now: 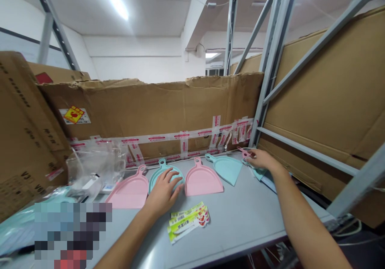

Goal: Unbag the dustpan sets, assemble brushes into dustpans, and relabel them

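Observation:
My left hand (pixel 167 187) rests with fingers spread over a teal dustpan (pixel 153 175), covering much of it. To its left lies a pink dustpan (pixel 132 189), and to its right another pink dustpan (pixel 203 181). Farther right, a second teal dustpan (pixel 229 168) lies at an angle. At the back right, the fingers of my right hand (pixel 259 158) are closed on a pink piece with a looped handle (pixel 243 152), mostly hidden by the hand. A teal item (pixel 258 174) lies under that hand, its kind unclear.
Several green-and-white packets (pixel 189 221) lie on the grey table (pixel 240 225). Clear plastic bags (pixel 96 164) sit at the left. A long cardboard box (pixel 162 112) walls off the back. Metal rack posts (pixel 270 60) rise at the right; a pixelated patch hides the lower left.

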`<state>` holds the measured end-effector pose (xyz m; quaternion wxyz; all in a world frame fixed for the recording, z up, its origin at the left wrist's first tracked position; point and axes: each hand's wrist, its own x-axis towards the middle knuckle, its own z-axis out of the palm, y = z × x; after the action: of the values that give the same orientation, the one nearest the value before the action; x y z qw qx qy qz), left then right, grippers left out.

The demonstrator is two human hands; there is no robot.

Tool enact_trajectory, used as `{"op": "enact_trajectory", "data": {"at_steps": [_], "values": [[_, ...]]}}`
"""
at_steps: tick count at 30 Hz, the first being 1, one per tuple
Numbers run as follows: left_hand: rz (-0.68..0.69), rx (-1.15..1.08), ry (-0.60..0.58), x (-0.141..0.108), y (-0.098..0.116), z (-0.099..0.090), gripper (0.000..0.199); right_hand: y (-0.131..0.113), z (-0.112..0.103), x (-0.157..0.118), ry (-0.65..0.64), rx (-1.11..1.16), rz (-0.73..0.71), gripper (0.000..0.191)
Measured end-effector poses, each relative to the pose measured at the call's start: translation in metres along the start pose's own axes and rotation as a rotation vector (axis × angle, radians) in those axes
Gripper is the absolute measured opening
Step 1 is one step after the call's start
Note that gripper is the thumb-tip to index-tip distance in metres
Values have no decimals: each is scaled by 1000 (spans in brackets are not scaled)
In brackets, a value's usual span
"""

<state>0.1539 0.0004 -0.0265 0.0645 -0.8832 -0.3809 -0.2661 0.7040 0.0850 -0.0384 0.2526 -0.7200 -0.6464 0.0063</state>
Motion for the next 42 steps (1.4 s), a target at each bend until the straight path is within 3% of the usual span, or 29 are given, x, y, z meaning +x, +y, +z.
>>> {"op": "enact_trajectory", "data": {"at_steps": [5,8,15,18,21,28,38,42], "values": [[-65,-47,40,3,-15,-5,32,1,-12,2,243,-45,135,29],[-132,-103,52,4,-26,-6,32,-11,-9,0,354,-9,122,30],[-286,-115,105,2,-55,-12,31,-60,18,-6,293,36,-119,32],[-336,-100,97,0,-64,-18,32,-72,20,-8,321,92,-192,33],[-377,-103,109,-2,-69,-22,32,-68,12,-8,399,131,-204,34],[-443,-60,117,-5,-75,-23,31,-25,-7,-6,665,50,-15,38],[-454,239,56,-10,-88,-42,30,7,-7,4,426,-75,17,34],[-464,239,53,-9,-86,-44,28,4,7,4,229,-187,35,37]]}}
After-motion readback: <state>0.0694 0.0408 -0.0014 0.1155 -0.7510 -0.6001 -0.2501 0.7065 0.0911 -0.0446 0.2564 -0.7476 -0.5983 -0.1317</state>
